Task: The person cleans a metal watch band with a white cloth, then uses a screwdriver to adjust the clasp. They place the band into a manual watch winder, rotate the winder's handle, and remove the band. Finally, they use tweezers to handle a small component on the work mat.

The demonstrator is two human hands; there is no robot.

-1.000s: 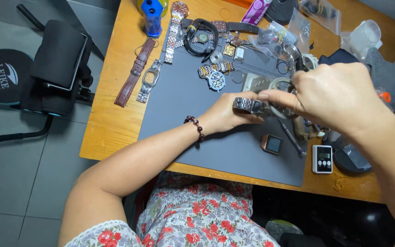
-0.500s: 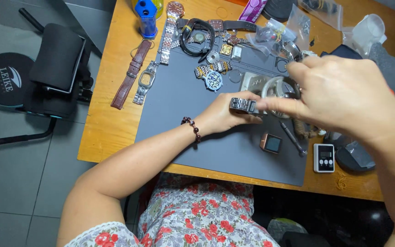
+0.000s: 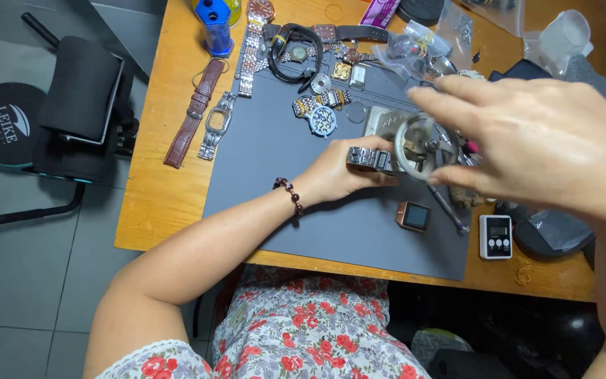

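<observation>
Gripping a metal watch band point(image 3: 369, 158) at frame centre, the left hand point(image 3: 334, 175) is closed; the right hand point(image 3: 534, 144) pinches a round ring point(image 3: 415, 138).

Right hand point(image 3: 534, 144) lifted, nearer camera; ring tool point(image 3: 415, 146) raised.

One brown leather strap point(image 3: 192, 114), one blue block point(image 3: 214, 27), one square smartwatch case point(image 3: 413, 216), one small white timer point(image 3: 496, 236), and perhaps four loose metal-band watches, the cluttered heap blurring the count.
</observation>
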